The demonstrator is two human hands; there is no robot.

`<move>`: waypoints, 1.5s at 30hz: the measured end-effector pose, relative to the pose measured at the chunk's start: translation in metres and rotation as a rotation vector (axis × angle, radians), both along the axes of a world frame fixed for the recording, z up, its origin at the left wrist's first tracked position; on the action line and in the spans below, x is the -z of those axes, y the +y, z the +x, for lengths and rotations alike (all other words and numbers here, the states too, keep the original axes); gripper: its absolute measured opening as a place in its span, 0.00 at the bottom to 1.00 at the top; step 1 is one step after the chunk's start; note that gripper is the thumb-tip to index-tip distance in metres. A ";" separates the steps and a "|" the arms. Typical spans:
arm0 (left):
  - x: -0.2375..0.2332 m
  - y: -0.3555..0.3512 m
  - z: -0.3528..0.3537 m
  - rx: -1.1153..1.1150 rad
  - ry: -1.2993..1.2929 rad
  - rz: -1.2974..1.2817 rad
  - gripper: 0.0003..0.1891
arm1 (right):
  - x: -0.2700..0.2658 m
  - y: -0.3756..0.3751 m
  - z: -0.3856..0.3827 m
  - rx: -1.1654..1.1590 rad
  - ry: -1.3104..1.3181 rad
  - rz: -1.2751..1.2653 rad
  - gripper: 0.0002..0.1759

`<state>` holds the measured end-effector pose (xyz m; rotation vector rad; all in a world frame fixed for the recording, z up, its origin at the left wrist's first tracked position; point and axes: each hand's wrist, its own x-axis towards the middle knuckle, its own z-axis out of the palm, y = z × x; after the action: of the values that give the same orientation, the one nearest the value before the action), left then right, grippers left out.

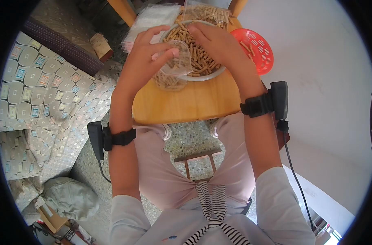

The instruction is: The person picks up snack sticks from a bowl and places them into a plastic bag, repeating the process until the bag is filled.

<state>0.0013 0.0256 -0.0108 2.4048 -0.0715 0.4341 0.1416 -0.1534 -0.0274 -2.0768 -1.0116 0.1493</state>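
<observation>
My left hand [143, 59] grips a clear plastic bag [185, 65] at the front left of the bowl, its thumb extended over the bag. Short brown sticks show through the plastic in the lower part. Over the heap of short brown sticks [200, 61] in the pale round bowl [212, 76] is my right hand [216, 43]. Its fingers are bent in toward the heap and partly hidden, so what they hold cannot be made out.
The bowl stands on a wooden chair seat [186, 104]. Behind lie a stack of flat clear bags [147, 20] and a filled bag [210, 16]. A red plastic basket [266, 55] with a few sticks is at right, near a white wall [316, 61]. Patterned cloth [51, 90] hangs left.
</observation>
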 end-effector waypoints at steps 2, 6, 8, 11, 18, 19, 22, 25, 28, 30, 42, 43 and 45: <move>0.006 0.003 0.001 0.044 0.053 0.011 0.14 | 0.015 -0.007 0.009 0.033 -0.251 -0.236 0.19; 0.010 0.003 0.000 0.091 0.117 0.094 0.14 | 0.019 -0.010 0.007 -0.085 -0.251 -0.443 0.21; 0.009 0.002 0.001 0.036 0.098 0.147 0.13 | 0.017 -0.008 -0.001 -0.080 -0.257 -0.433 0.23; 0.012 0.000 0.004 -0.069 0.107 0.178 0.11 | 0.004 0.008 -0.015 -0.073 -0.181 -0.662 0.20; 0.002 0.001 0.010 -0.094 -0.137 -0.001 0.06 | 0.026 0.010 -0.007 -0.033 -0.277 -0.474 0.18; 0.001 0.002 0.009 -0.091 -0.137 -0.003 0.06 | 0.025 0.009 -0.006 -0.074 -0.280 -0.461 0.17; 0.000 0.007 0.004 -0.100 -0.122 0.059 0.08 | 0.031 0.009 -0.007 -0.095 -0.345 -0.398 0.16; 0.002 0.004 0.005 -0.162 -0.027 0.033 0.06 | 0.031 0.013 -0.004 -0.126 -0.334 -0.379 0.14; 0.004 -0.001 0.008 -0.167 -0.122 0.001 0.06 | 0.027 0.013 -0.003 -0.183 -0.255 -0.408 0.13; 0.003 0.004 0.011 -0.155 -0.400 0.198 0.06 | 0.026 0.013 -0.004 -0.191 -0.251 -0.404 0.13; 0.002 -0.001 0.017 -0.060 -0.472 0.184 0.09 | 0.009 0.006 0.005 -0.058 -0.255 -0.175 0.07; 0.002 -0.003 0.017 -0.061 -0.473 0.186 0.09 | 0.004 0.006 0.004 -0.034 -0.199 -0.064 0.07; 0.003 -0.009 0.019 -0.156 -0.446 0.085 0.12 | -0.004 0.006 0.005 -0.011 -0.142 0.045 0.08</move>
<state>0.0200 0.0162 -0.0138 2.3612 -0.1016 1.0525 0.1462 -0.1475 -0.0236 -2.0642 -1.1013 -0.0164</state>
